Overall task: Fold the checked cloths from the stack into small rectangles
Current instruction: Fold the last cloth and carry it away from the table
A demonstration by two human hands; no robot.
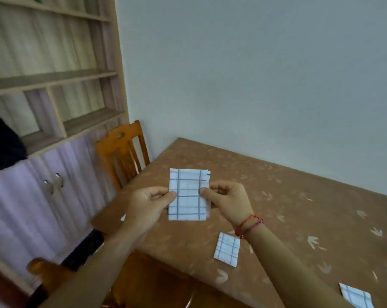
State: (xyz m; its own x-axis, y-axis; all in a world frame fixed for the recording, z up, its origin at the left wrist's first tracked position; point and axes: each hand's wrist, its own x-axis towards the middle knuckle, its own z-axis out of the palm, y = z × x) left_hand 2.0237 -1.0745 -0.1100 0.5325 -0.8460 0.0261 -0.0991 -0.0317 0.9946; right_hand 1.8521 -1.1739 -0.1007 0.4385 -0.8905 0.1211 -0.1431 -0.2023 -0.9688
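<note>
Both hands were raised above the table [288,192] with one checked cloth [187,196] between them. The left hand [153,200] pinched its left edge with the thumb on the front, and the right hand [227,200], with a red thread bracelet [249,225] at the wrist, pinched the right edge the same way. The cloth was already a small upright rectangle with layered edges showing down its right side. I took it as nearly done, with perhaps one more fold or only the setting down left.

At about five o'clock from it, a folded cloth [227,248] lay flat on the table, finished as far as I could see. Farther out the same way, at the bottom edge of view, another checked piece [356,297] was cut off, and I could not tell whether it was a folded one or the stack itself. A white sliver [123,217] at eight o'clock, beside the left wrist, was too small to name. How many cloths remained I could not say.
</note>
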